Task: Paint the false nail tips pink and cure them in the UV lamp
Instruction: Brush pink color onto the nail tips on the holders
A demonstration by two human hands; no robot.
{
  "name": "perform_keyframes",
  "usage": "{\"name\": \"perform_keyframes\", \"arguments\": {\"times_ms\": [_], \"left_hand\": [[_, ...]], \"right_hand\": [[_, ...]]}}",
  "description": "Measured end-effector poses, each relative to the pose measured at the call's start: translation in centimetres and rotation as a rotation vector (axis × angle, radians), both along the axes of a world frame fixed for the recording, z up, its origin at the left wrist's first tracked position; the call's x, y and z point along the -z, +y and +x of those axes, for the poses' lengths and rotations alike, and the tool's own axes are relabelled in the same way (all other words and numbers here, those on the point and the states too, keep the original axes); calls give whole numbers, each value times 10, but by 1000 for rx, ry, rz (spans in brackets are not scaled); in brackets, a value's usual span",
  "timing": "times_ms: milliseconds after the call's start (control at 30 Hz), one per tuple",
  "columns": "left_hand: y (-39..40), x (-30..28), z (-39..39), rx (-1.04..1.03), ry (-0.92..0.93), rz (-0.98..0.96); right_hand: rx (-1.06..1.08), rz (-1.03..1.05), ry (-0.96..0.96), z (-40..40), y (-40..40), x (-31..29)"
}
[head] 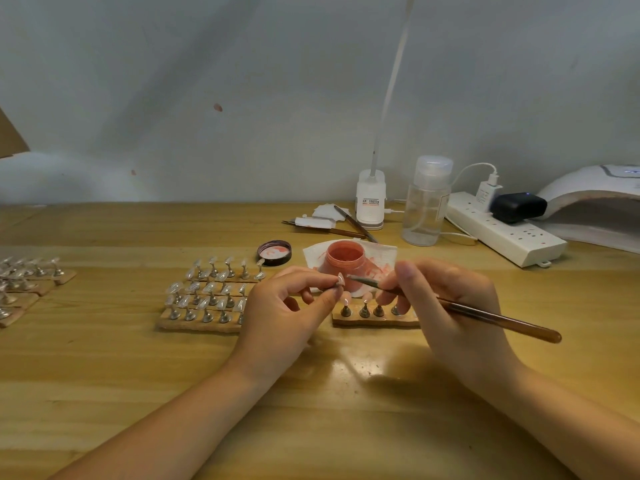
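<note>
Left hand [287, 306] pinching; right hand [446, 299] gripping, fingers curled.

**What I can't make out from here**

My right hand [446, 303] covers the right end of the near holder strip [374, 318], so I can't count its stands. My left hand [287, 306] hides the right ends of the clear-tip strips [201, 320]. The stand pinched in my left fingers [329, 296] is mostly hidden; only its nail tip [340, 279] shows. The brush [498, 318] bristles are too small to tell if they carry paint. The UV lamp [595, 206] is cut off by the right edge, and more tip strips [20, 289] by the left. The label on the white lamp base [370, 202] is too small to read.
</note>
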State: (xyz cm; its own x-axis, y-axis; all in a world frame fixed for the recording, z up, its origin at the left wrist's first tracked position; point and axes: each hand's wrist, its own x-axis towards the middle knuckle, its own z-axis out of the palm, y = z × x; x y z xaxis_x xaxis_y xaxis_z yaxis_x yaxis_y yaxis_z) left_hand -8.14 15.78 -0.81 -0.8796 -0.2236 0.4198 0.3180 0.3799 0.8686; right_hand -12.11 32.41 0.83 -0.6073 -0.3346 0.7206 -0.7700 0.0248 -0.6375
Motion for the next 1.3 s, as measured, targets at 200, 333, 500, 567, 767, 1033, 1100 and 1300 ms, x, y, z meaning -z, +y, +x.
{"name": "perform_keyframes", "arguments": {"times_ms": [200, 333, 500, 567, 767, 1033, 1100, 1300], "left_hand": [[-1, 0, 0, 4, -7, -10], [-1, 1, -1, 2, -1, -9], [-1, 1, -1, 1, -2, -12], [-2, 2, -1, 3, -13, -22], [-2, 2, -1, 7, -12, -21], [-1, 1, -1, 8, -6, -15], [-1, 2, -2, 3, -2, -24], [-1, 1, -1, 1, -6, -54]], "right_hand": [[13, -31, -29, -2, -3, 5], [-23, -50, -56, -1, -1, 9], [-17, -111, -73, 0, -1, 8], [-2, -74, -87, -1, -4, 8], [-27, -152, -117, 3, -2, 8], [-37, -112, -131, 3, -3, 9], [-25, -165, -162, 4, -2, 8], [-7, -136, -196, 3, -6, 6]]}}
